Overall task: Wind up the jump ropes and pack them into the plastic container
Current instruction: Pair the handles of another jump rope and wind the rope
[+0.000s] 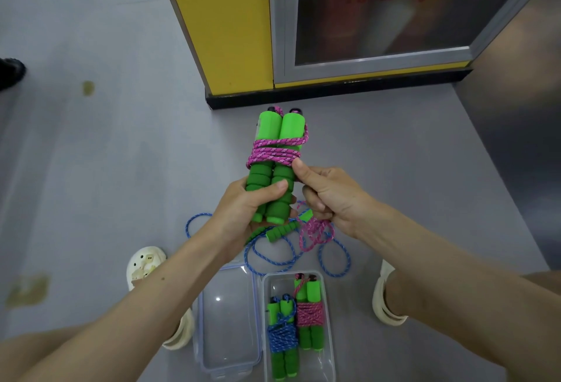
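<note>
pink jump rope (274, 152) part-wound, container (280, 286) holding two

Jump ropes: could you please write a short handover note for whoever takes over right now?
Left grip: holds the pink rope by its paired handles.
Right grip: pinches that rope's loose tail, thumb at the coils.
Box: open on the floor, lid to its left.
Done: a wound blue bundle and a wound pink bundle lie in the box.
Left: finish winding the pink rope and pack it, then wind and pack the blue rope, which lies loose on the floor beyond the box.
</note>
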`<action>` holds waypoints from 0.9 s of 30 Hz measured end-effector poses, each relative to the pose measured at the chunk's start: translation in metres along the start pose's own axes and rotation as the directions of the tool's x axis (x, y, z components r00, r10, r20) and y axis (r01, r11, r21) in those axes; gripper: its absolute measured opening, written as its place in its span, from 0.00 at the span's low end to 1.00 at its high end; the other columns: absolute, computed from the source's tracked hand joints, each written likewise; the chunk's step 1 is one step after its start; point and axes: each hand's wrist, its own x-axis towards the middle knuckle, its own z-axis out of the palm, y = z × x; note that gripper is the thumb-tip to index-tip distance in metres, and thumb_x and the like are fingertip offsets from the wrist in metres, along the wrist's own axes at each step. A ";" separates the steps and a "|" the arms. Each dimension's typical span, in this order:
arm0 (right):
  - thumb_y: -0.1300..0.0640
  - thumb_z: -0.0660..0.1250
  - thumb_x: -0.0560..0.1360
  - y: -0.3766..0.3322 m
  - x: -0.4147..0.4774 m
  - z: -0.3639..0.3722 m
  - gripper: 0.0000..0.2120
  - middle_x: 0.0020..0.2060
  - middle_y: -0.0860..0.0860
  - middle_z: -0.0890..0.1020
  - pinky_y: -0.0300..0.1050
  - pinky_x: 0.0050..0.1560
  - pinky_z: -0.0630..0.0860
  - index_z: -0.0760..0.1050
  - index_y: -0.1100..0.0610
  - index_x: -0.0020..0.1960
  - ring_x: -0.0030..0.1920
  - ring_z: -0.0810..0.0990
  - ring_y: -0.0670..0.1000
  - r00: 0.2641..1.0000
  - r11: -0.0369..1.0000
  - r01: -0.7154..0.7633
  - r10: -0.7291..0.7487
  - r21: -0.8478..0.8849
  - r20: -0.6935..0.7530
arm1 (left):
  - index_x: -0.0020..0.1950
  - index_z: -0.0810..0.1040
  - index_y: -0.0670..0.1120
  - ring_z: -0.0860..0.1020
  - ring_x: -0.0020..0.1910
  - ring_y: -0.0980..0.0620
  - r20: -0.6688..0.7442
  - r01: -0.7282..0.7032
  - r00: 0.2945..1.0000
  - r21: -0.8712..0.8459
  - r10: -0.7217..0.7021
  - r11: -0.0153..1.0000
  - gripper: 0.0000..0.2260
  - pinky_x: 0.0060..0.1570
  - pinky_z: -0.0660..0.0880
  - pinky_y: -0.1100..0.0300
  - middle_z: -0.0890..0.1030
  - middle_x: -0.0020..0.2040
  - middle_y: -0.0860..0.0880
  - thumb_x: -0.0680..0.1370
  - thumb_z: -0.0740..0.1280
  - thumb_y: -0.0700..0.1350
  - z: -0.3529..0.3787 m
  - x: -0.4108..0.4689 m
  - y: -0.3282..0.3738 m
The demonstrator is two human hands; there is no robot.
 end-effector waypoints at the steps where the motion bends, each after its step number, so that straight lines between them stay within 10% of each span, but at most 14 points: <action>1: 0.41 0.63 0.74 0.001 -0.001 0.001 0.21 0.15 0.48 0.63 0.37 0.23 0.52 0.81 0.58 0.50 0.19 0.54 0.46 1.000 0.999 0.004 -0.005 -0.041 -0.024 | 0.55 0.77 0.37 0.82 0.35 0.46 -0.017 -0.012 1.000 0.023 0.012 1.000 0.12 0.34 0.79 0.58 0.82 0.41 0.40 0.74 0.69 0.40 0.000 0.000 0.000; 21: 0.56 0.63 0.79 -0.003 -0.002 -0.001 0.12 0.22 0.49 0.72 0.36 0.24 0.60 0.79 0.61 0.43 0.20 0.62 0.44 0.994 0.937 -0.110 0.113 -0.333 -0.008 | 0.50 0.78 0.45 0.80 0.33 0.45 -0.177 -0.082 0.974 0.321 0.144 0.944 0.09 0.28 0.75 0.64 0.81 0.39 0.43 0.73 0.72 0.35 -0.015 0.009 -0.006; 27: 0.62 0.64 0.78 0.001 0.000 0.003 0.08 0.25 0.51 0.77 0.35 0.25 0.67 0.80 0.62 0.45 0.21 0.71 0.43 0.994 0.924 -0.075 0.101 -0.374 0.050 | 0.62 0.74 0.54 0.80 0.38 0.47 -0.155 -0.147 0.874 0.819 0.460 0.554 0.19 0.40 0.77 0.51 0.81 0.40 0.50 0.73 0.72 0.47 -0.015 0.011 -0.024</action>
